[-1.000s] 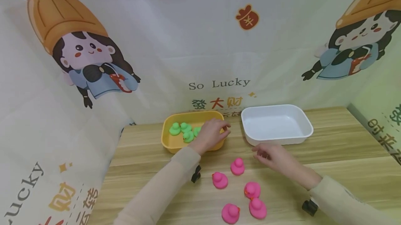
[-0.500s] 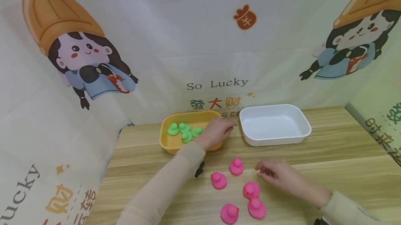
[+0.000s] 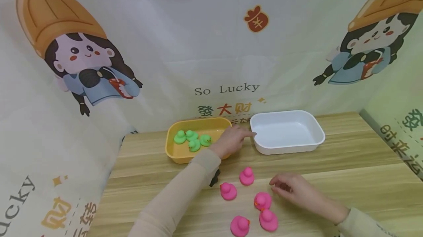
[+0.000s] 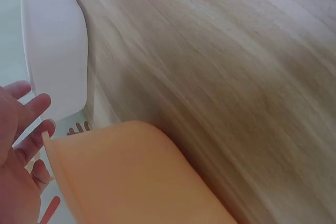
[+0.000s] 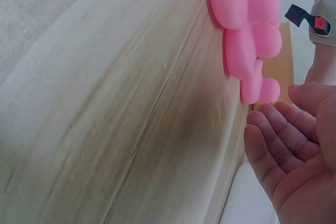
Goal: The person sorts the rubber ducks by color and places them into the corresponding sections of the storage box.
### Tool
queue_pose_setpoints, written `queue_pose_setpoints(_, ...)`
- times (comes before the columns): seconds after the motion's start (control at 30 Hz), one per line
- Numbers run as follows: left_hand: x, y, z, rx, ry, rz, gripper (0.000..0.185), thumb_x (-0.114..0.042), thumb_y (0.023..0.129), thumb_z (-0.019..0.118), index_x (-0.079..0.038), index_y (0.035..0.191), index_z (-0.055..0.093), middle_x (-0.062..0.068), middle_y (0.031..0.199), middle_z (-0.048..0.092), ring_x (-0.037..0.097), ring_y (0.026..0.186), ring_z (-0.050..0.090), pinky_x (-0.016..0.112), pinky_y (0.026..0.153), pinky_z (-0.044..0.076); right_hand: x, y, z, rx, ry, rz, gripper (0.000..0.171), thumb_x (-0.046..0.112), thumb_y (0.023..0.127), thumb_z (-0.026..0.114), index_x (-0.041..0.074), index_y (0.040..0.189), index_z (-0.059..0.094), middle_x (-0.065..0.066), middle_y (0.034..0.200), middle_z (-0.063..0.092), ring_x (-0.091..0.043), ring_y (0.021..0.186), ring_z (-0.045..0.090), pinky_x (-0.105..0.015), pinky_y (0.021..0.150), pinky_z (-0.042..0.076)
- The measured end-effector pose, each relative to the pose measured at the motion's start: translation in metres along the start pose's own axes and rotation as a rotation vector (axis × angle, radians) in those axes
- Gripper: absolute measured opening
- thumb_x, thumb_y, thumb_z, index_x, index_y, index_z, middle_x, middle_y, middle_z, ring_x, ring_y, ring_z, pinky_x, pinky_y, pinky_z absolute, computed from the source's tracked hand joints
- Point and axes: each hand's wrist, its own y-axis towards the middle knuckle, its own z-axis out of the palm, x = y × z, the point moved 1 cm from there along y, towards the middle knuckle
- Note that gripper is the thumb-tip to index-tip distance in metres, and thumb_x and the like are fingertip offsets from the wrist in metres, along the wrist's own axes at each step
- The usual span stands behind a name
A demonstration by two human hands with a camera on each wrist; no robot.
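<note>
Black letters (image 3: 226,89) on the pale backdrop cloth (image 3: 205,50) read "So Lucky" above Chinese characters (image 3: 225,109), "發大财". A printed red money pouch (image 3: 256,19) bears a yuan-like sign. Far left: a cut-off "ucky" and "财"; far right: "發", "时来".

Pale cartoon-printed cloth backdrop (image 3: 198,28), "So Lucky" lettering (image 3: 239,88), wood-grain tabletop (image 3: 357,171)

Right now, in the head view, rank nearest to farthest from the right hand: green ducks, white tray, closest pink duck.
1. Closest pink duck, left of the right hand.
2. White tray, beyond the hand.
3. Green ducks, farther left, inside the yellow tray.
</note>
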Motion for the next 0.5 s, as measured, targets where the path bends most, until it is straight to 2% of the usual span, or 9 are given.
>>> queue_pose_setpoints(0.2,-0.0029,0.0008,0.0007,0.001,0.049,0.002,0.044,-0.007,0.108,0.049,-0.024,0.146,0.063,-0.004,0.146,0.063,0.021,0.131,0.057,0.039,0.115,0.042,0.0006,-0.0012,0.0020,0.022,0.025,0.005,0.009,0.010,0.098,0.071,0.006,0.106,0.074,0.007,0.092,0.072,0.001,0.084,0.061,-0.025,0.070,0.058)
queue_pose_setpoints(0.4,-0.0001,-0.0025,0.0017,-0.026,0.032,-0.001,0.037,-0.014,0.108,0.053,-0.021,0.143,0.066,-0.004,0.139,0.067,0.021,0.126,0.057,0.040,0.110,0.046,0.0012,-0.0021,0.0030,0.047,0.038,0.016,0.010,0.011,0.099,0.070,0.006,0.107,0.074,0.008,0.093,0.072,0.002,0.084,0.062,-0.025,0.071,0.058)
queue_pose_setpoints(0.5,0.0026,-0.0047,0.0011,-0.044,0.009,0.001,0.034,-0.019,0.109,0.054,-0.019,0.140,0.068,-0.003,0.136,0.069,0.021,0.124,0.058,0.038,0.109,0.046,0.0021,-0.0027,0.0034,0.051,0.042,-0.013,0.010,0.009,0.098,0.070,0.006,0.107,0.073,0.010,0.092,0.071,0.002,0.084,0.061,-0.025,0.071,0.058)
